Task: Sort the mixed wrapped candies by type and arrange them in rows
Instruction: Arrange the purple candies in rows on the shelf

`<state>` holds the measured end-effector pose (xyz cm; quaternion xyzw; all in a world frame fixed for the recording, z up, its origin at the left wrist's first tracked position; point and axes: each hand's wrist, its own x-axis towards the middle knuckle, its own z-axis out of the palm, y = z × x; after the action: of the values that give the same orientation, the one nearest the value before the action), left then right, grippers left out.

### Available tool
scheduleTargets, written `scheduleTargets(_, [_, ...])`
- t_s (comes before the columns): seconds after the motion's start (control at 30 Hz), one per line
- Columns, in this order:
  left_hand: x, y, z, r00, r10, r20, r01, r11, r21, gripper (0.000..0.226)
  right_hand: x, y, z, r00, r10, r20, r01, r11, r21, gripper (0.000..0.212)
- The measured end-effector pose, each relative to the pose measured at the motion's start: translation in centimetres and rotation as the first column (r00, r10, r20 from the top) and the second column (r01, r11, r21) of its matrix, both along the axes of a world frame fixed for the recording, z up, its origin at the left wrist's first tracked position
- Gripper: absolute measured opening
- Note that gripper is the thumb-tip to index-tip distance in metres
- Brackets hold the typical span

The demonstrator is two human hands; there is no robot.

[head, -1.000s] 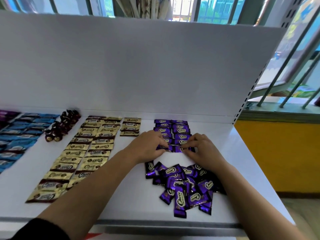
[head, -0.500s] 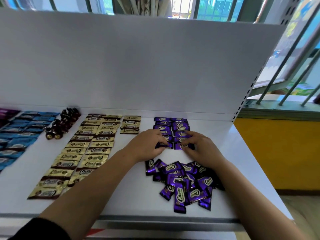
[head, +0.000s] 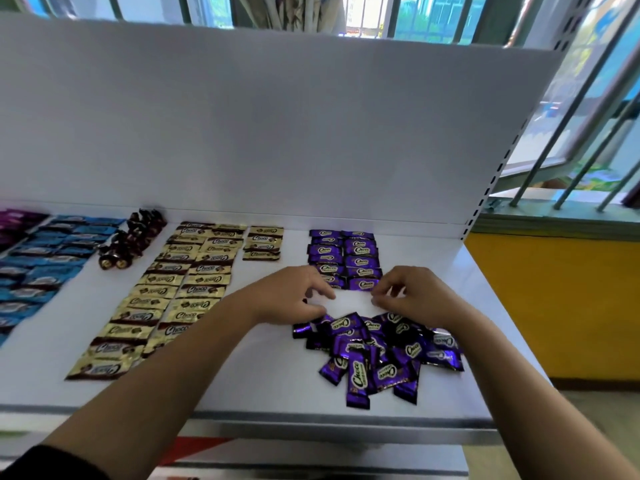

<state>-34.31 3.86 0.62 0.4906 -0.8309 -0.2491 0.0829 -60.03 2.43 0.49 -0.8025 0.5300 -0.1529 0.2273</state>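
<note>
Left grip (head: 294, 296) and right grip (head: 410, 296) hang loose, empty, above the white bench (head: 266, 372), just beyond the heap of shiny purple wrapped candies (head: 377, 351). They look light, crinkly, slippery: pinch a wrapper's end.

Purple candies (head: 343, 259) are laid flat in two neat columns at the far right, and a loose purple pile (head: 377, 351) is heaped just nearer. Gold candies (head: 173, 292) are set in long columns at the middle. Brown twisted candies (head: 130, 242) are clustered further left, and blue candies (head: 45, 265) are ranged at the left edge.
</note>
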Motion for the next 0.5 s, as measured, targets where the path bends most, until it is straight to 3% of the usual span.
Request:
scheduleTargets(0.1, [-0.5, 0.7, 0.4, 0.989, -0.089, 0.116, 0.08, 0.994, 0.077, 0.036, -0.2, 1.0, 0.9, 0.979, 0.044, -0.199, -0.01, 0.985, 0.17, 0.028])
scheduleTargets(0.17, [-0.7, 0.9, 0.6, 0.985, -0.102, 0.136, 0.091, 0.992, 0.087, 0.035, 0.1, 1.4, 1.1, 0.964, 0.083, -0.251, -0.033, 0.98, 0.197, 0.028])
scheduleTargets(0.3, [-0.4, 1.2, 0.5, 0.99, -0.075, 0.121, 0.058, 0.988, 0.142, 0.03, 0.1, 2.1, 1.0, 0.975, 0.082, -0.209, -0.032, 0.971, 0.236, 0.017])
scheduleTargets(0.5, [0.6, 1.1, 0.4, 0.992, 0.043, 0.12, -0.049, 0.997, 0.054, 0.024, -0.5, 2.4, 1.3, 1.0, -0.012, -0.028, 0.018, 0.979, 0.204, 0.012])
